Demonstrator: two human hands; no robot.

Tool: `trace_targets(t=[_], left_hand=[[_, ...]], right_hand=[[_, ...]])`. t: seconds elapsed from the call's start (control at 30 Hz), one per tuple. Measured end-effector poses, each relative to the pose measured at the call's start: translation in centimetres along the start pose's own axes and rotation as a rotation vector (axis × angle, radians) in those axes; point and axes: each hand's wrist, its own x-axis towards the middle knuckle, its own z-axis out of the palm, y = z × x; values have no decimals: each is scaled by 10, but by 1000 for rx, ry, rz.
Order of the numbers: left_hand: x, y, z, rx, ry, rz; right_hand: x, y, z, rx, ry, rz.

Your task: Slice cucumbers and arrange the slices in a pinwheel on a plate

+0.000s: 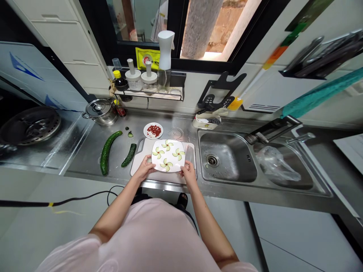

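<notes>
This is showing itself as a home kitchen. A steel bench (176, 132) is running along beneath a window (198, 26), with a double sink (224, 158) and its tap (300, 138) sitting toward the right. A stove burner (30, 126) is sitting at the far left, beside a lidded pot (100, 112). A wall shelf (150, 94) is holding jars and a sauce bottle (120, 81), white cupboards (68, 41) are lining the far left wall, and a chopping board (141, 166) is lying on the bench.
</notes>
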Motion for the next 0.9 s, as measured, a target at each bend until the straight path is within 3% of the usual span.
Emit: trace_targets(t=[0.4, 0.6, 0.67, 0.73, 0.83, 0.9], left_hand=[[-10, -10, 20, -57, -56, 31], [-14, -15, 29, 53, -185, -6], [-11, -18, 29, 230, -206, 30], [-5, -23, 25, 506, -132, 140], [6, -31, 18, 919, 10, 324], [11, -36, 14, 1082, 42, 384]], right_hand=[[-7, -1, 6, 436, -97, 273], [-13, 6, -11, 450, 11, 280], [-19, 10, -31, 472, 71, 283], [-30, 15, -61, 463, 119, 291], [-66, 26, -125, 378, 237, 272], [-103, 31, -170, 304, 339, 253]])
